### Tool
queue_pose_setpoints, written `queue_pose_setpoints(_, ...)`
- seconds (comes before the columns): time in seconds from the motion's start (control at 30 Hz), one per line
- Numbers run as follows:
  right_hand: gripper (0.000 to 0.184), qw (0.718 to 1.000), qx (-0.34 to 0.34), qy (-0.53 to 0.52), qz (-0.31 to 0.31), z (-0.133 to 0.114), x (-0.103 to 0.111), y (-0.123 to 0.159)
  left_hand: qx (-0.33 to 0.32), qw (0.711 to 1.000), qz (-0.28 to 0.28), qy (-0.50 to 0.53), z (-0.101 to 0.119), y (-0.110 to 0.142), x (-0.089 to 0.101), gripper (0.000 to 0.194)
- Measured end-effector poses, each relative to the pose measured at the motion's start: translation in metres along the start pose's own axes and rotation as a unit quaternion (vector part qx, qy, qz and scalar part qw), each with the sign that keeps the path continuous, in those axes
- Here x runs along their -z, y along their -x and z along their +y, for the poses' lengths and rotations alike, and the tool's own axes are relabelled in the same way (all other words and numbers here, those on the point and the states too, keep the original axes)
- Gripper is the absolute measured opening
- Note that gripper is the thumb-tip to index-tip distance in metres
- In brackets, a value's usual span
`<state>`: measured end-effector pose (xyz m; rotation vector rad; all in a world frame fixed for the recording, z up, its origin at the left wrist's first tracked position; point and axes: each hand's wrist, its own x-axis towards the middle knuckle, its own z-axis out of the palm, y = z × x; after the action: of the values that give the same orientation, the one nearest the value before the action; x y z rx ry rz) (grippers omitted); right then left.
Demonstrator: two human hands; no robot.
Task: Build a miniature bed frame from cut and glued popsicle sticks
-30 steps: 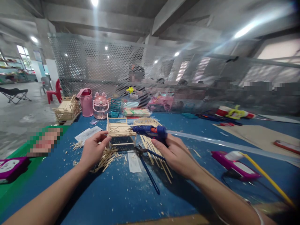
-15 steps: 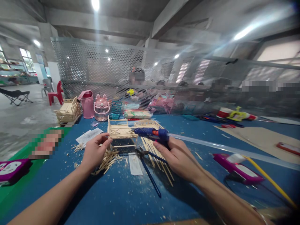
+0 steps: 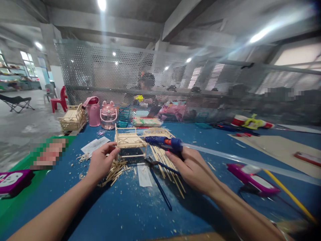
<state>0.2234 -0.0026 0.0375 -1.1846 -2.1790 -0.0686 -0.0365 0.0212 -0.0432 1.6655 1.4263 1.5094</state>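
Observation:
With its thumb and fingers my left hand (image 3: pixel 102 159) grips the left side of a small frame of wooden sticks (image 3: pixel 129 140), which stands on the blue table. My right hand (image 3: pixel 189 165) is wrapped round a blue glue gun (image 3: pixel 165 144) with a long clear glue stick (image 3: pixel 225 157) trailing from its back. The gun's nozzle points left, close to the frame's right edge; whether they touch I cannot tell. Pliers with blue handles (image 3: pixel 160 187) lie open between my hands. Loose sticks (image 3: pixel 173 167) lie under the gun, and a pile of short pieces (image 3: pixel 114 174) is beside my left hand.
At the back left stand a second stick model (image 3: pixel 72 120), a pink bottle (image 3: pixel 93 112) and a pink jug (image 3: pixel 108 115). A purple power strip (image 3: pixel 253 180) and a yellow rod (image 3: pixel 288 194) lie at right. A perforated metal screen (image 3: pixel 100 73) closes the table's far side; people sit beyond.
The glue gun and my right hand have shifted slightly to the right, away from the stick frame. My left hand stays at the frame.

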Motion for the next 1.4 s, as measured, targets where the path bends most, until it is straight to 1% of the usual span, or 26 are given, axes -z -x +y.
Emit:
queue_pose_setpoints(0.17, 0.032, 0.999, 0.011, -0.033, 0.01, 0.005, 0.0, 0.007, -0.008, 1.0, -0.004, 0.0, -0.001, -0.001, -0.001, 0.034)
queue_pose_setpoints(0.23, 0.035, 0.998, 0.02, -0.036, 0.048, 0.009, -0.001, 0.006, -0.01, 1.0, -0.003, -0.008, -0.001, 0.0, -0.001, 0.036)
queue_pose_setpoints(0.3, 0.039, 0.993, 0.01, -0.015, 0.116, 0.021, -0.002, -0.002, -0.01, 1.0, 0.0, -0.026, 0.0, 0.001, -0.001, 0.037)
queue_pose_setpoints(0.33, 0.041, 0.99, 0.0, 0.002, 0.142, 0.029, -0.002, -0.008, -0.011, 0.999, -0.001, -0.036, 0.001, 0.001, -0.001, 0.038)
queue_pose_setpoints(0.37, 0.04, 0.987, -0.025, 0.018, 0.16, 0.04, -0.001, -0.016, -0.013, 0.999, -0.003, -0.046, 0.003, 0.002, -0.001, 0.038)
queue_pose_setpoints(0.4, 0.039, 0.986, -0.051, 0.038, 0.155, 0.053, -0.001, -0.025, -0.015, 0.998, -0.005, -0.054, 0.005, 0.003, -0.001, 0.038)
queue_pose_setpoints(0.43, 0.039, 0.987, -0.07, 0.062, 0.13, 0.068, -0.002, -0.035, -0.018, 0.998, -0.008, -0.06, 0.006, 0.003, -0.001, 0.037)
queue_pose_setpoints(0.5, 0.036, 0.991, -0.071, 0.109, 0.031, 0.097, -0.007, -0.052, -0.023, 0.998, -0.011, -0.065, 0.009, 0.004, -0.001, 0.037)
queue_pose_setpoints(0.57, 0.036, 0.977, -0.08, 0.187, -0.059, 0.122, -0.017, -0.065, -0.026, 0.998, -0.012, -0.063, 0.009, 0.004, -0.002, 0.037)
queue_pose_setpoints(0.63, 0.037, 0.969, -0.089, 0.217, -0.084, 0.139, -0.031, -0.074, -0.026, 0.998, -0.01, -0.056, 0.008, 0.003, -0.003, 0.037)
queue_pose_setpoints(0.73, 0.036, 0.961, -0.101, 0.231, -0.114, 0.148, -0.052, -0.082, -0.022, 0.999, -0.005, -0.048, 0.005, 0.003, -0.004, 0.037)
queue_pose_setpoints(0.83, 0.039, 0.957, -0.115, 0.225, -0.143, 0.145, -0.061, -0.086, -0.013, 0.999, 0.001, -0.048, 0.002, 0.004, -0.006, 0.037)
queue_pose_setpoints(0.87, 0.044, 0.956, -0.122, 0.224, -0.143, 0.142, -0.059, -0.085, -0.009, 0.999, 0.005, -0.051, 0.002, 0.005, -0.007, 0.037)
queue_pose_setpoints(0.93, 0.057, 0.956, -0.135, 0.229, -0.124, 0.132, -0.051, -0.081, 0.0, 0.998, 0.012, -0.057, 0.002, 0.006, -0.008, 0.039)
queue_pose_setpoints(0.97, 0.058, 0.957, -0.136, 0.232, -0.107, 0.123, -0.045, -0.077, 0.002, 0.998, 0.014, -0.06, 0.001, 0.006, -0.008, 0.039)
queue_pose_setpoints(1.0, 0.054, 0.959, -0.132, 0.231, -0.094, 0.113, -0.038, -0.071, 0.004, 0.998, 0.013, -0.062, 0.001, 0.006, -0.008, 0.04)
queue_pose_setpoints(1.07, 0.039, 0.964, -0.119, 0.22, -0.087, 0.086, -0.026, -0.055, 0.002, 0.998, 0.003, -0.062, 0.0, 0.006, -0.01, 0.039)
queue_pose_setpoints(1.1, 0.031, 0.969, -0.102, 0.203, -0.098, 0.071, -0.021, -0.045, 0.0, 0.998, -0.003, -0.061, -0.001, 0.006, -0.011, 0.039)
queue_pose_setpoints(1.13, 0.027, 0.977, -0.066, 0.159, -0.125, 0.056, -0.017, -0.035, -0.001, 0.998, -0.009, -0.06, -0.002, 0.006, -0.012, 0.039)
queue_pose_setpoints(1.17, 0.024, 0.977, -0.031, 0.125, -0.168, 0.041, -0.015, -0.026, 0.0, 0.998, -0.015, -0.058, -0.003, 0.005, -0.013, 0.038)
queue_pose_setpoints(1.23, 0.022, 0.962, 0.01, 0.102, -0.251, 0.019, -0.013, -0.01, 0.008, 0.998, -0.02, -0.054, -0.005, 0.003, -0.015, 0.038)
queue_pose_setpoints(1.3, 0.021, 0.951, 0.029, 0.104, -0.291, 0.006, -0.016, 0.0, 0.023, 0.998, -0.03, -0.044, -0.007, 0.0, -0.016, 0.037)
queue_pose_setpoints(1.33, 0.021, 0.947, 0.034, 0.109, -0.3, 0.004, -0.018, 0.002, 0.029, 0.998, -0.037, -0.039, -0.008, -0.002, -0.016, 0.038)
queue_pose_setpoints(1.4, 0.018, 0.946, 0.039, 0.117, -0.299, 0.003, -0.023, 0.003, 0.038, 0.997, -0.056, -0.033, -0.007, -0.005, -0.017, 0.039)
